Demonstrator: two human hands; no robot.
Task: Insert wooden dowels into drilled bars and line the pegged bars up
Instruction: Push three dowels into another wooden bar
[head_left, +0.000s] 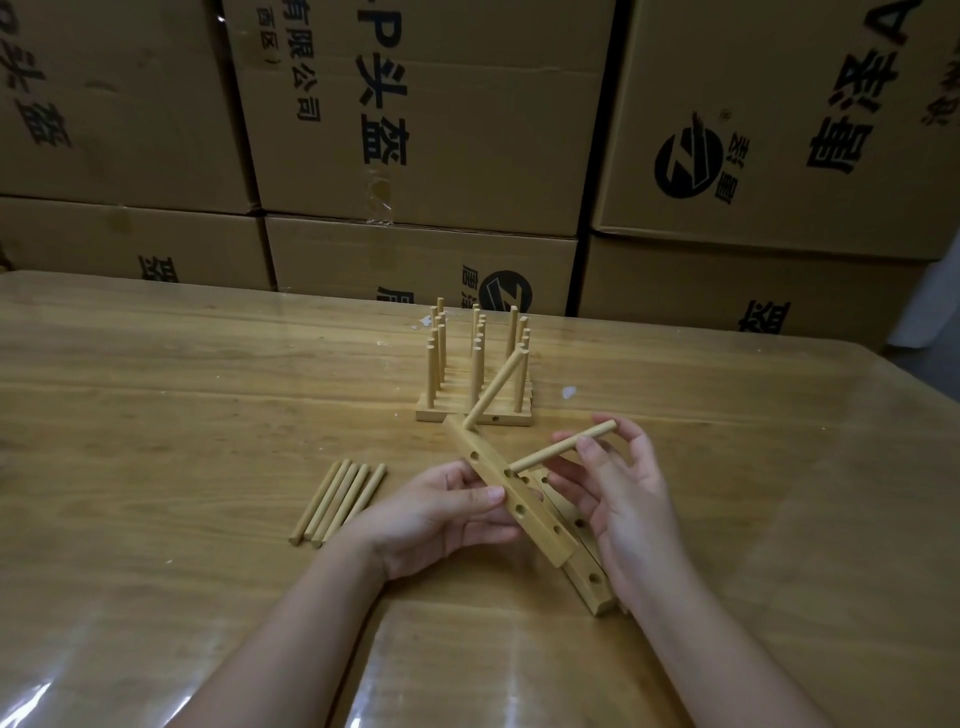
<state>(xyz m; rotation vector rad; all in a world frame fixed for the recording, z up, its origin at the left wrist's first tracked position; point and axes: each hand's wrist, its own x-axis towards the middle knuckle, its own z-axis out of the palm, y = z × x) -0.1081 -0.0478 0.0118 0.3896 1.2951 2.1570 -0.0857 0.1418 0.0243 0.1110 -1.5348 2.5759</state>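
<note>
I count five loose dowels (338, 503) near left, plus two more at the one raised bar (514, 496). The far pegged bars (475, 414) overlap; I can't number them

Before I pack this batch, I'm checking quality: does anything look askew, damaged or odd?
Nothing damaged. The seated dowel leans only because the left hand holds its bar tilted. A white scrap lies on the table.

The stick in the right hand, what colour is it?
The stick is pale, light-tan wood, seen in the head view.
</note>
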